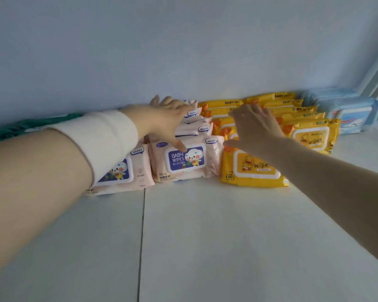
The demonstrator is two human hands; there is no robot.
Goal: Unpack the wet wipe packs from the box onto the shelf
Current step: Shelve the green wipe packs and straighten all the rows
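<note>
Over the front pink pack [184,160], my left hand [166,114] reaches flat with fingers straight and the thumb tip down on that pack's purple lid. It grasps nothing. I judge it is pressing the pink row [196,125] behind that pack back toward the wall [162,51] so the packs sit snug.

Just right of the front pink pack, my right hand [255,125] is splayed across the yellow packs [303,115], released as well, probably steadying them in line. A front yellow pack [251,168] touches the pink one's right edge. Left of the pink one lies a second pink pack [122,168], partly hidden by my banded wrist [109,136].

Well right of the front pink pack, past the yellow, stand blue packs [349,114]. Far to its left something teal [20,129] lies along the wall; I cannot tell what it is.

All of these wipes rest on the shelf [205,236]. I cannot see the box from this view, so I cannot say what remains in it.
</note>
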